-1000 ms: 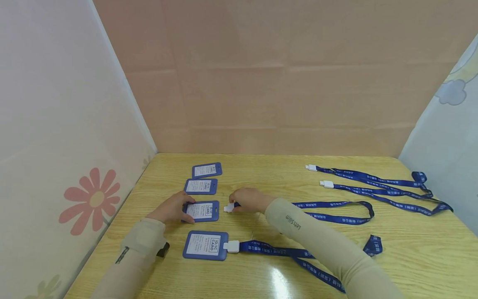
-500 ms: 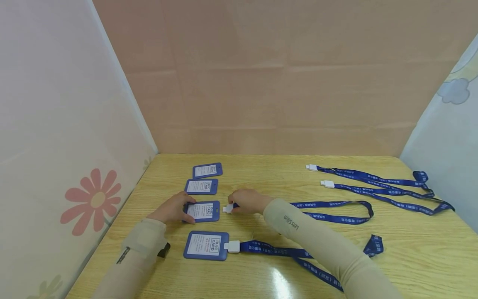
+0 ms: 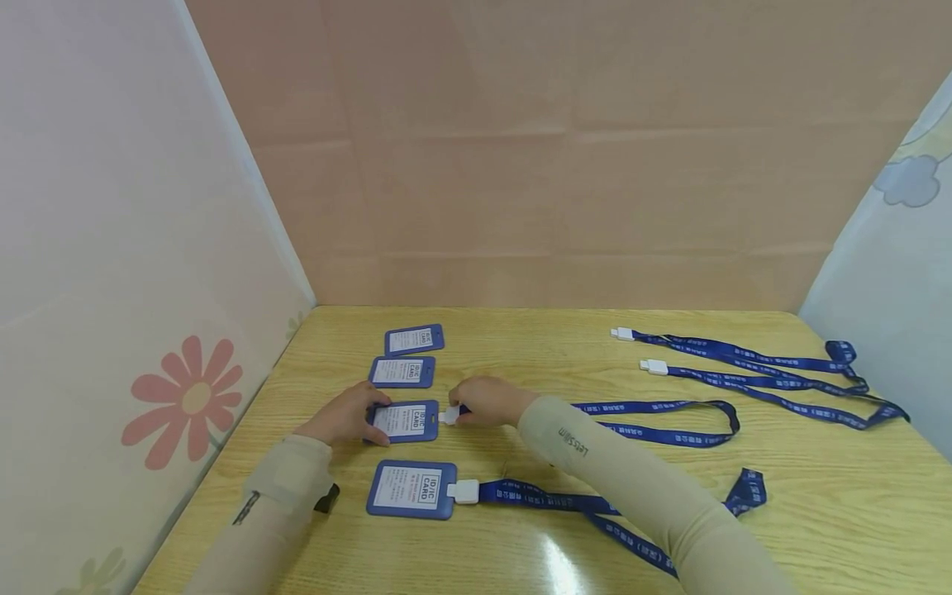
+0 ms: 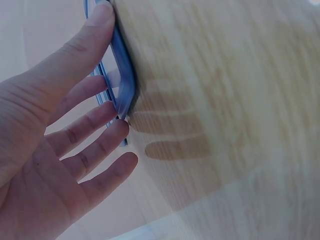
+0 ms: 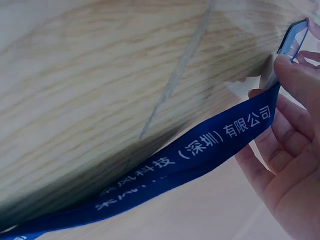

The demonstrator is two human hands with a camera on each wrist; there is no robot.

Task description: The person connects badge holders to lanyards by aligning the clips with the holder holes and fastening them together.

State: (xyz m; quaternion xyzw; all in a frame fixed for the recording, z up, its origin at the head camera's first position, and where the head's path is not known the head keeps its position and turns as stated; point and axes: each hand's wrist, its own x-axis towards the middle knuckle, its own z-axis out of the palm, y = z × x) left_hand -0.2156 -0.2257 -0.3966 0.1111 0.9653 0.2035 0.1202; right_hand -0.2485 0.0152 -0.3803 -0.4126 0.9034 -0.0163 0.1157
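Two hands held one pair of parts. My left hand (image 3: 344,417) gripped a card holder (image 3: 405,421) by its left end, between thumb and fingers, flat on the table (image 3: 357,554). My right hand (image 3: 487,402) pinched the white clip (image 3: 450,416) of a blue strap (image 5: 200,155). Over the last second, the clip closed its gap to the holder, meeting the slotted end; I could not tell whether it had caught. Nearer me lay a joined holder (image 3: 411,489). Farther off were two unattached holders (image 3: 402,372) and, well to the right, two more straps (image 3: 796,362).
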